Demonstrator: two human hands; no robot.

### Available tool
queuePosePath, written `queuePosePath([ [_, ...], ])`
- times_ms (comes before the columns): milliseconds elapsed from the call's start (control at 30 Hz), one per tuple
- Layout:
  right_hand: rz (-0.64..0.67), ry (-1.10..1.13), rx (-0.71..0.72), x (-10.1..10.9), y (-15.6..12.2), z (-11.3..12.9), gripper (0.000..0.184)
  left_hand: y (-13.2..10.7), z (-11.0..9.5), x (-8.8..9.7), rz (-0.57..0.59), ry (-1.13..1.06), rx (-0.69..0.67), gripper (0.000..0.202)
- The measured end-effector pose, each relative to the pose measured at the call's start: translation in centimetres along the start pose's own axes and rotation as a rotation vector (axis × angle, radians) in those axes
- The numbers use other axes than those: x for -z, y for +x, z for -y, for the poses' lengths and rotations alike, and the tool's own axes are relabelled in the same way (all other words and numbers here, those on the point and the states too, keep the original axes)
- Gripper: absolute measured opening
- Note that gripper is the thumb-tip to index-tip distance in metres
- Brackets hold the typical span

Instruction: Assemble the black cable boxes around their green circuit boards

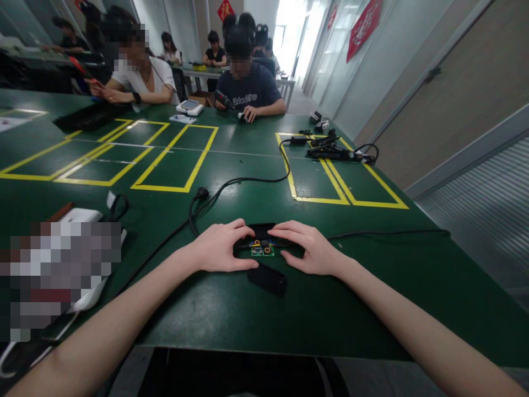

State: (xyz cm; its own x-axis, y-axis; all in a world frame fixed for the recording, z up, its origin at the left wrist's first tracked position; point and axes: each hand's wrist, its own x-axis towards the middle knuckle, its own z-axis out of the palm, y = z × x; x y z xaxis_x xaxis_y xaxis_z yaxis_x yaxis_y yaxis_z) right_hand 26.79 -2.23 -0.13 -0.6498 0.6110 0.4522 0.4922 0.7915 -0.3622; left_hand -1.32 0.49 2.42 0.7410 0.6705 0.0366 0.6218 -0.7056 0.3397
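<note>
A small green circuit board (263,251) with copper-wound coils lies on the table in front of me. Right behind it is a black plastic case half (263,229). Nearer to me a second black case half (268,278) rests at a slant. My left hand (223,245) curves round the board's left side, thumb and fingers apart, thumb tip by the nearer case half. On the other side my right hand (312,248) has its fingertips at the rear case half's right end and its thumb spread away. Whether the fingertips press on the case is unclear.
A black power cable (237,181) with a plug (202,193) crosses the green table (231,320). Black adapters and cables (330,149) lie at the back right, near yellow tape outlines. White equipment (88,292), partly blurred, stands at left. Two people sit across the table.
</note>
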Motion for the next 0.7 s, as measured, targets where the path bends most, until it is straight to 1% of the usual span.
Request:
queuePosePath([
  [133,-0.028,0.026,0.042,0.4,0.2,1.1,0.041,0.2,0.3,-0.2,-0.031,0.009,0.017,0.035],
  [233,0.042,0.055,0.107,-0.1,0.3,2.3,0.04,0.3,0.6,-0.2,-0.033,0.0,0.005,0.029],
  [333,0.099,0.072,0.126,-0.7,0.3,2.8,0.03,0.3,0.9,-0.2,-0.029,-0.015,0.009,0.026],
  [433,0.056,0.059,0.112,-1.0,0.3,2.6,0.022,0.3,1.1,-0.1,-0.024,-0.017,0.031,0.026],
  [700,-0.071,-0.036,0.121,-1.6,0.6,1.6,0.016,0.5,1.3,-0.1,-0.039,-0.039,0.055,0.035],
])
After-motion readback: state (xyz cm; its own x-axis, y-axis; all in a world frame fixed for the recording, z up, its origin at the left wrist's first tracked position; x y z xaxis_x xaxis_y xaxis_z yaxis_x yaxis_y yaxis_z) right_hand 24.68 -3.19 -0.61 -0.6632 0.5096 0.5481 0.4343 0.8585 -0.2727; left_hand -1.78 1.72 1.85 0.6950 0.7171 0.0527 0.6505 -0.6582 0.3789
